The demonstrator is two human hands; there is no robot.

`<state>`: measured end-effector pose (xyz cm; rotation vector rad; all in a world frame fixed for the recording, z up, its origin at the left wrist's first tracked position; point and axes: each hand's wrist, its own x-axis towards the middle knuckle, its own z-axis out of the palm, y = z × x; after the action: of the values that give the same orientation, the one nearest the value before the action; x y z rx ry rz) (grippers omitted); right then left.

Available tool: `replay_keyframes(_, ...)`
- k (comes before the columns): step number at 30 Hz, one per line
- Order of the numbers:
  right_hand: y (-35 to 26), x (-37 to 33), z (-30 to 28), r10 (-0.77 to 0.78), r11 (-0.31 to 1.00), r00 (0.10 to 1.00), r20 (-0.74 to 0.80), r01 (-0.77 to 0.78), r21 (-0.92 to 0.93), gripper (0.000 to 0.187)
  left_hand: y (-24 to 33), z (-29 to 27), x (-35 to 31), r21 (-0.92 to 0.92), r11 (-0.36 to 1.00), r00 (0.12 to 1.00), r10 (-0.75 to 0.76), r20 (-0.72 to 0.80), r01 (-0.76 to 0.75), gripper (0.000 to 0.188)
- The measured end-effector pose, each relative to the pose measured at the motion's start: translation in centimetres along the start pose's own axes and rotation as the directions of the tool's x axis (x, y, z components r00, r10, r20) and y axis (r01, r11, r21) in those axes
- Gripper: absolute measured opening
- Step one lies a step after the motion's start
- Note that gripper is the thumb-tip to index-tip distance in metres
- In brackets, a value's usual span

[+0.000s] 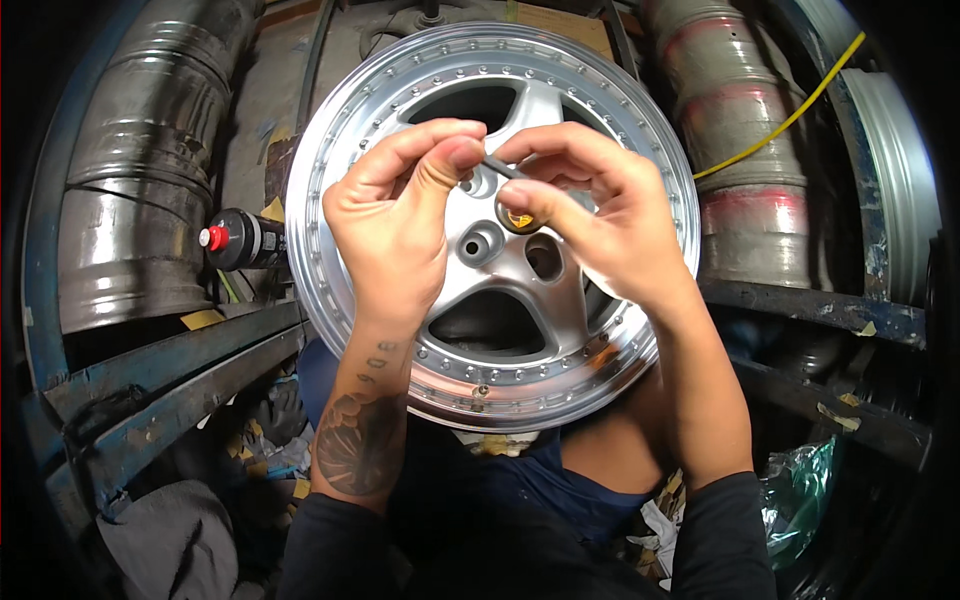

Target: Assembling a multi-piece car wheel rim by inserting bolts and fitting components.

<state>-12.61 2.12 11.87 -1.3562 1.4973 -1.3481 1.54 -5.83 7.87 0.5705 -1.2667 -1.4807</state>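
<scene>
Pinching a thin grey valve stem [503,166] between closed fingers, left hand [400,215] and right hand [590,215] hover over the near, lap-propped silver alloy wheel [560,80]; stem seemingly not yet fitted, valve hole [481,391] apparently empty.

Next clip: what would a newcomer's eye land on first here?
First, the polished silver alloy wheel filling the middle of the view, its lip ringed with small bolts. Right over its hub, the left hand and right hand meet, pinching a thin dark rod between their fingertips. To the left, a black spray can with a red nozzle lies on the dark blue rack.
</scene>
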Motion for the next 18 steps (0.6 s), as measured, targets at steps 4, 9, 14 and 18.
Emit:
replay_keyframes(4,-0.1,0.5,0.1,0.044,0.966,0.998,-0.046,-0.03,0.255,0.017,-0.4,0.3,0.1,-0.289,0.956,0.997,-0.061,-0.044,0.045,0.016)
replay_keyframes(9,1.3,1.6,-4.0,0.018,0.977,0.979,-0.205,-0.061,-0.206,0.014,0.3,-0.2,1.1,-0.21,0.972,0.994,-0.109,0.004,0.107,0.049)
replay_keyframes(14,4.7,1.5,-4.4,-0.031,0.612,0.995,-0.095,-0.056,-0.789,0.013,0.7,-2.7,1.8,-0.334,0.899,0.948,-0.315,-0.046,0.283,0.045)
replay_keyframes(18,7.1,2.3,-3.9,-0.006,0.551,1.0,-0.016,-0.01,-0.835,0.01,0.9,-3.8,2.1,-0.488,0.81,0.912,-0.405,-0.061,0.327,0.041)
